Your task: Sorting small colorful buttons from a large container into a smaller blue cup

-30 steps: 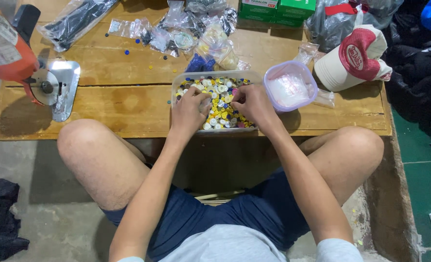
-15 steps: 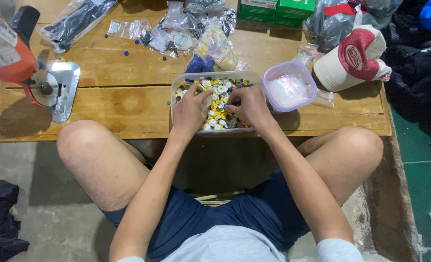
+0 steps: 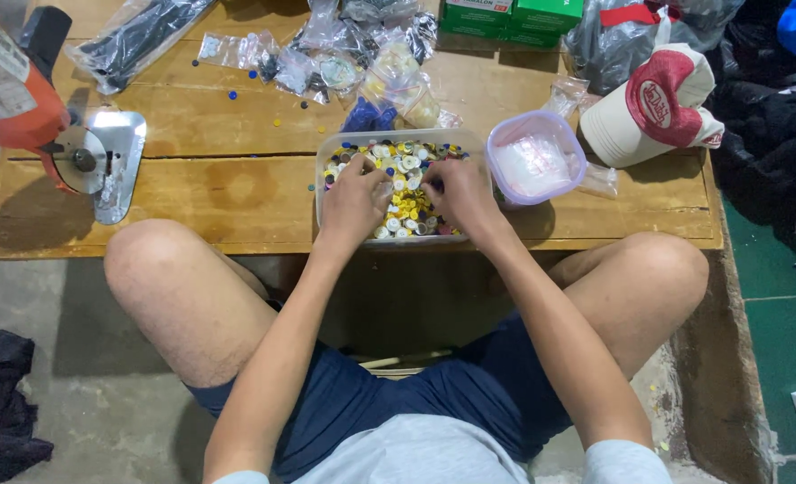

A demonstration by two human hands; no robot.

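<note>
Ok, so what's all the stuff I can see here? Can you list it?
table: one, brown wood, across the top
tub: one, clear, table's front edge
buttons: many, mostly yellow and white, inside tub
bowl: one, purple rim, right of tub
cap: one, red and white, right end
cutting machine: one, orange, left end
plastic bags: several, clear, behind tub
boxes: two, green, back
left hand: in the buttons
right hand: in the buttons

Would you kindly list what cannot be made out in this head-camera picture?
- Fingertips of the left hand and right hand: buried among small yellow, white and blue buttons, so any grip is hidden.
- Clear rectangular plastic tub: near wall covered by both hands.
- Orange power tool: cut off by the left edge.
</note>
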